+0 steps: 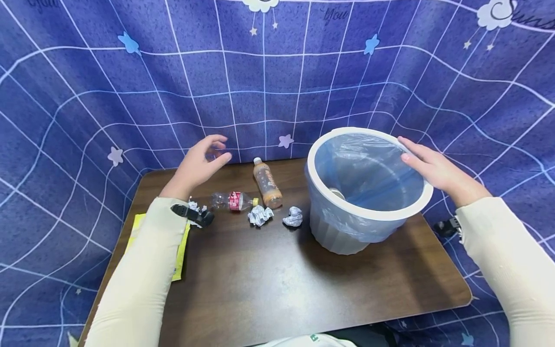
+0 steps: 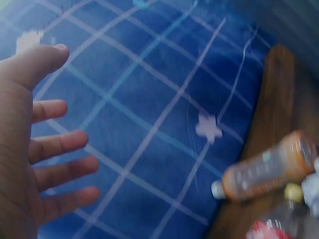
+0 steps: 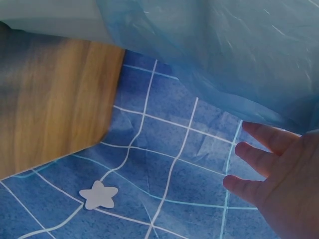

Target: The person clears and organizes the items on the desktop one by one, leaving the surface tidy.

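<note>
My left hand (image 1: 201, 161) hovers over the back left of the table, thumb and fingers spread with nothing between them. In the left wrist view its fingers point toward the curtain. Near it lie an orange-brown drink bottle (image 1: 268, 184) with a white cap and a clear bottle (image 1: 235, 201) with a red label and yellow cap. My right hand (image 1: 431, 168) is at the far right rim of a grey lined wastebasket (image 1: 338, 236). Its thumb overlaps the opening; in the right wrist view its straight fingers are outside the blue liner (image 3: 224, 55).
Crumpled paper balls (image 1: 260, 216) lie in front of the bottles, another partly behind the left wrist strap. A yellow packet (image 1: 179, 260) sits under the left forearm. Inside the wastebasket is a small whitish round thing (image 1: 336, 193). A blue curtain (image 1: 260, 96) hangs behind the table (image 1: 260, 284).
</note>
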`<state>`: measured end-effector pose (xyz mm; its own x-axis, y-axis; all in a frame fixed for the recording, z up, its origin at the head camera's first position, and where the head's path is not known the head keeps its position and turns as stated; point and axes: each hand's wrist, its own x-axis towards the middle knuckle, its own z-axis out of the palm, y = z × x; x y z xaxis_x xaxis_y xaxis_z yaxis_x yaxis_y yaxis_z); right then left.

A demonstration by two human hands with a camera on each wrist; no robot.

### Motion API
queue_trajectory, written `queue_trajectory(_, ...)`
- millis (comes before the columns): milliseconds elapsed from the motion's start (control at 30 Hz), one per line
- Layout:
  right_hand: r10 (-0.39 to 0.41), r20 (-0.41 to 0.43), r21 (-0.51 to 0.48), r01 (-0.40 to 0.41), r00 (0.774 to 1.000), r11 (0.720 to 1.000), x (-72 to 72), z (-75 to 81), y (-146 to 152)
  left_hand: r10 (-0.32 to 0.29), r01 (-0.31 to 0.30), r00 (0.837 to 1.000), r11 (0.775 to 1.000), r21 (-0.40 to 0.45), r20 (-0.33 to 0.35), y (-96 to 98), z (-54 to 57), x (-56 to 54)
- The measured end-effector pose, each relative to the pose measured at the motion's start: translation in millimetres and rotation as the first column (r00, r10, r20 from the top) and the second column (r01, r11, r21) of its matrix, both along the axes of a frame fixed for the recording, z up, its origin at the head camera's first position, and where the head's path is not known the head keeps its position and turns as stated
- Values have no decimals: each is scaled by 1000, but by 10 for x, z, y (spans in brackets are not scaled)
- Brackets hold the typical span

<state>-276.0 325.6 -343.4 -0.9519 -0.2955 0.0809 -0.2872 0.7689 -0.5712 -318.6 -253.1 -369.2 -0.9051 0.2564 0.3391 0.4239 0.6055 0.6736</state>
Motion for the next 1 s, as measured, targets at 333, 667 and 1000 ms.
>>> queue_trajectory(333, -1, -3, -3, 1, 1000, 1000, 1, -6, 1, 127, -131, 989, 989, 63, 73, -672, -658, 124)
queue_trajectory(667, 1, -23, -18, -1, 1000, 1000, 7, -12, -12, 211, -224, 967, 971, 83, 141, -924, -1246, 261)
queue_trajectory(1000, 7, -19, -23, -8, 1000, 1000, -4, -16, 6, 267, -283, 948, 957, 71, 173, -1001, -1766, 405)
